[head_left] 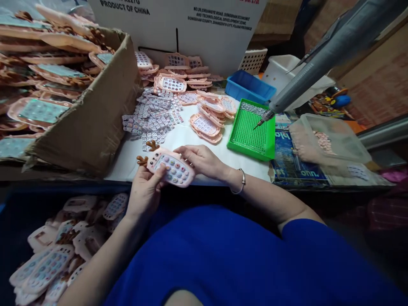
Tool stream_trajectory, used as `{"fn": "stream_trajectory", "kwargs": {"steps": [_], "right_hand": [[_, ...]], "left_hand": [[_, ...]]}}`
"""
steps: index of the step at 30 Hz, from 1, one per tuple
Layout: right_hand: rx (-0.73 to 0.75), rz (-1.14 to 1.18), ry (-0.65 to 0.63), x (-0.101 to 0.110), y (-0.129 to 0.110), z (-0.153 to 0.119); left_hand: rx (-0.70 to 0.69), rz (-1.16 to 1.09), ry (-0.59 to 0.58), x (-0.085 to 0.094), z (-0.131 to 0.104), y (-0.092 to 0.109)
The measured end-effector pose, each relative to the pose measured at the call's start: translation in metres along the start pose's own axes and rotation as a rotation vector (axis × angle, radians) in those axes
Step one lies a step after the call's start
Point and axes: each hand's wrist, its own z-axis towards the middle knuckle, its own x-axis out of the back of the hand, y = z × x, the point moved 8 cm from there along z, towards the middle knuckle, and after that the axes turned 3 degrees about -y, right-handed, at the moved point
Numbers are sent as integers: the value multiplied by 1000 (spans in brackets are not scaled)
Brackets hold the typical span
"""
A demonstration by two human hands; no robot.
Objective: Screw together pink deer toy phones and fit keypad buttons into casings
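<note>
A pink toy phone (177,173) with brown antlers and round coloured buttons is held just over the table's front edge. My left hand (147,187) grips its antlered end, thumb across the button face. On its upper right side, the fingers of my right hand (201,160) are closed against the edge. Beyond it lie flat button sheets (153,114) in a loose heap. Pink shell halves (207,123) are stacked behind and to the right. A green tray (251,131) with small metal pieces stands right of them.
A cardboard box (92,106) full of shells stands at the left. Below it, a dark bin (12,199) holds more toy phones. A screwdriver (264,117) hangs over the green tray. A blue basket (248,85) and a clear tub (338,138) stand at the right.
</note>
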Motion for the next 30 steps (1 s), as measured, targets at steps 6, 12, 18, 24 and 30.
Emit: {"fn": "stream_trajectory", "kwargs": {"steps": [6,12,18,24,30], "right_hand": [[-143,275,-101,-14,17,-11],[-121,387,-145,-25,23,-16],[-118,437,-113,-32,25,-15],[-148,417,-159,-37,19,-17],[-135,445,-98,-32,19,-18]], "left_hand": [[-29,-28,79,14,5,8],[-20,-37,68,13,0,6],[-14,-67,39,10,-6,12],[15,-71,63,14,-6,12],[11,-84,40,8,-7,13]]}}
